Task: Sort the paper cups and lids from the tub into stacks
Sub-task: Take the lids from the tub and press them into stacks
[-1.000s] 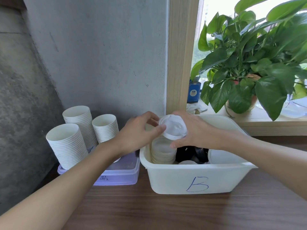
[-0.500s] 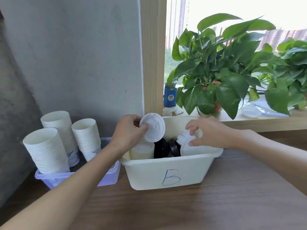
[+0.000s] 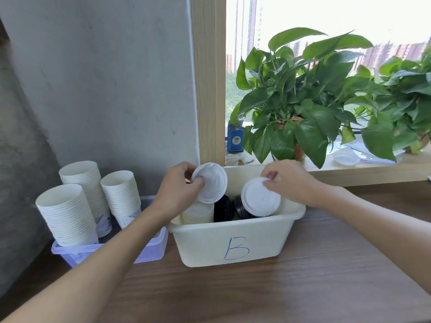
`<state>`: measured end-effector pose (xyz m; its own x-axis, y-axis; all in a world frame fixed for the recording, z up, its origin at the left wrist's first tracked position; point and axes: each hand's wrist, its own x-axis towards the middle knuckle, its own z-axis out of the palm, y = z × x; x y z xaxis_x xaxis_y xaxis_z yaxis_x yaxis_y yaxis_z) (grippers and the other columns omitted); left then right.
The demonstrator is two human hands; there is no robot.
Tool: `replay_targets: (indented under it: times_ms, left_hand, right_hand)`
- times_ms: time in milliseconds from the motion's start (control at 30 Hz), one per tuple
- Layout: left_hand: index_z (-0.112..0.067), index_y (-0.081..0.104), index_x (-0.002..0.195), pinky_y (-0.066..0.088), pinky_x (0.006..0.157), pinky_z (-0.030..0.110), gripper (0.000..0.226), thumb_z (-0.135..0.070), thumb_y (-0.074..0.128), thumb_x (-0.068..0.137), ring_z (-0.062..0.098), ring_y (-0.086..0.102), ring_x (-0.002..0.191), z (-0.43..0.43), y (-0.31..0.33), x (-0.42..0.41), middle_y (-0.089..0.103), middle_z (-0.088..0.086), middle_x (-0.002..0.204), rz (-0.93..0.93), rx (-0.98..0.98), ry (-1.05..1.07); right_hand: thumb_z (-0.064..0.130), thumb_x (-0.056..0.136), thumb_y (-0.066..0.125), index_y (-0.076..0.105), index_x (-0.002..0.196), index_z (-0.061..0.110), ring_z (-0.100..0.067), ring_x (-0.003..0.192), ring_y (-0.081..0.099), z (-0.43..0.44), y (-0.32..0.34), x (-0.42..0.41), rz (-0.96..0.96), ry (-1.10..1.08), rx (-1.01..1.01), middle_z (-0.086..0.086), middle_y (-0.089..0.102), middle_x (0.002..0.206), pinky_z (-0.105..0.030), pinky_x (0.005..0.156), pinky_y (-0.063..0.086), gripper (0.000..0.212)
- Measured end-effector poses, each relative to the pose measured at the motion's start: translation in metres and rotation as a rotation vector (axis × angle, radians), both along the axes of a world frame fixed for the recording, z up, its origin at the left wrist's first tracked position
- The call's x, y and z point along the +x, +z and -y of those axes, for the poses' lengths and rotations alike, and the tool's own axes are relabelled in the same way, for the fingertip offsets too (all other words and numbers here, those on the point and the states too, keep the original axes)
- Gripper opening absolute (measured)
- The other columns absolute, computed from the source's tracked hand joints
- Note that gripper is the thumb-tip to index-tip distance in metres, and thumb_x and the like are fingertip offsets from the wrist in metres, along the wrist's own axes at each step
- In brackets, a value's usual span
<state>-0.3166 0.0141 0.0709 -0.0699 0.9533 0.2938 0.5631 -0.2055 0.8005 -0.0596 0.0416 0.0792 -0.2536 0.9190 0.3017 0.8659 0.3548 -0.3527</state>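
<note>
A white lid [image 3: 211, 183] is pinched at its 9 o'clock rim by the left hand [image 3: 177, 191]; a second white lid [image 3: 260, 197] is held at its 1 o'clock edge by the right hand [image 3: 289, 180], presumably for stacking together. Both discs are thin, round and ridged. Below, in the white tub [image 3: 233, 243], a pale lid stack [image 3: 198, 212] and glossy black lids [image 3: 225, 208] are seen. At 9 o'clock, ribbed paper cup stacks [image 3: 70, 215] are kept in a lilac tray [image 3: 149, 250] on the wood-grain bench [image 3: 256, 294].

We see a rough grey concrete wall [image 3: 105, 78] at far left, a pale wooden window post [image 3: 211, 78], bright daylight through the window [image 3: 314, 19], leafy green potted plants [image 3: 303, 101] on the sill, and a dark wood-grain tabletop [image 3: 256, 294] near.
</note>
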Motion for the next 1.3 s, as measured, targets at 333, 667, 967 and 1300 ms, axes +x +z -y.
replay_targets:
  times_ms: [333,667,967,1300]
  left_hand:
    - [-0.018,0.056,0.121,0.062,0.073,0.047,0.023,-0.011,0.052,0.099,0.028,0.072,0.091,0.057,0.019,0.005,0.071,0.010,0.102,0.407,-0.037,-0.150]
    - [-0.012,0.060,0.118,0.060,0.067,0.033,0.027,-0.010,0.067,0.092,0.012,0.068,0.086,0.131,-0.017,0.003,0.070,0.001,0.102,0.416,0.121,-0.150]
    - [-0.018,0.061,0.120,0.049,0.083,0.015,0.025,-0.021,0.062,0.095,0.004,0.066,0.101,0.159,-0.100,0.003,0.071,-0.013,0.108,0.388,0.081,-0.208]
    - [-0.020,0.065,0.111,0.047,0.078,0.012,0.019,-0.030,0.059,0.096,0.001,0.066,0.094,0.150,-0.151,0.006,0.071,-0.019,0.100,0.304,0.033,-0.129]
  right_hand:
    - [0.006,0.083,0.069,0.068,0.082,0.009,-0.020,0.069,0.057,0.056,0.034,-0.050,-0.654,0.203,0.079,-0.016,0.067,0.081,-0.033,0.068,0.049,0.003]
    - [0.008,0.085,0.067,0.058,0.075,0.011,-0.012,0.064,0.050,0.120,-0.008,-0.093,-0.742,0.210,0.088,-0.004,0.057,0.072,-0.020,0.059,0.039,0.014]
    - [0.035,0.099,0.047,0.062,0.094,0.027,0.001,0.077,0.059,0.164,-0.097,-0.106,-0.729,0.217,-0.176,0.006,0.067,0.085,-0.016,0.069,0.045,0.018]
    - [0.039,0.096,0.051,0.059,0.096,0.015,-0.010,0.083,0.060,0.153,-0.155,-0.110,-0.763,0.069,-0.308,0.003,0.066,0.089,-0.026,0.073,0.048,0.025]
